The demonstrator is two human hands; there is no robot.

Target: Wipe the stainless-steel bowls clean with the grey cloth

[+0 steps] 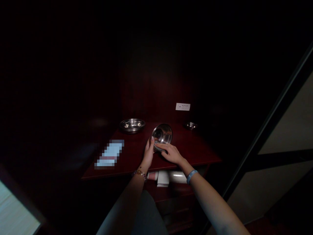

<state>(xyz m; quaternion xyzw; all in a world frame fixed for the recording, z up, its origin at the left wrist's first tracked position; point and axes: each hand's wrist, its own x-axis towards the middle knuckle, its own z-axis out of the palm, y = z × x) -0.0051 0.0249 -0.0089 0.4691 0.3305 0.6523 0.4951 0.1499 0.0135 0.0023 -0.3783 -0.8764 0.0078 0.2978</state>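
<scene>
A shiny steel bowl [166, 132] is tilted above the dark red shelf, its hollow side facing me. My left hand [148, 154] grips its left edge, with the thumb at the rim. At the lower rim, my right hand [172, 153] presses a small greyish cloth [158, 148] against the bowl's inside, fingers stretched across it. The cloth is mostly hidden under those fingers, so its shape is unclear.
Steel bowls or dishes [132, 125] sit stacked at the back left of the shelf [132, 156]. A small steel bowl [191, 125] stands at the back right, below a white wall socket [183, 106]. A blurred pale-blue item [110, 155] lies front left. Below are a pink cup [153, 176] and white box [163, 179].
</scene>
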